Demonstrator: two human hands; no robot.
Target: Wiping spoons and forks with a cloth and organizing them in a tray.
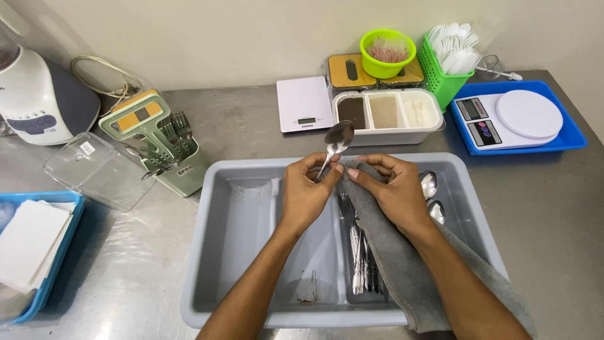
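Looking down, I see the steel counter (553,214) that carries everything, and on it, at the middle of the near edge, the big grey cutlery tray (251,189) with several compartments. A grey cloth (402,264) hangs over the near right part of this tray and passes under my right forearm. At the far left corner stands a white blender base (38,101), and on the left edge lies a blue tray (60,252) with white paper. Along the far edge I see a blue tray with a white scale (522,116), a white box with three compartments (390,113), a flat white scale (304,104), a green basket with white plastic spoons (450,56) and a green cutlery holder (160,141).

My left hand (305,198) is closed in a pinch on the handle of a metal spoon (336,140); the spoon stands almost upright above the far middle of the tray, bowl on top. My right hand (393,192) presses the cloth with thumb and fingers against the lower handle, so both hands nearly touch. Under them, forks (358,252) lie in one middle compartment, and two spoons (431,195) lie in the right compartment.
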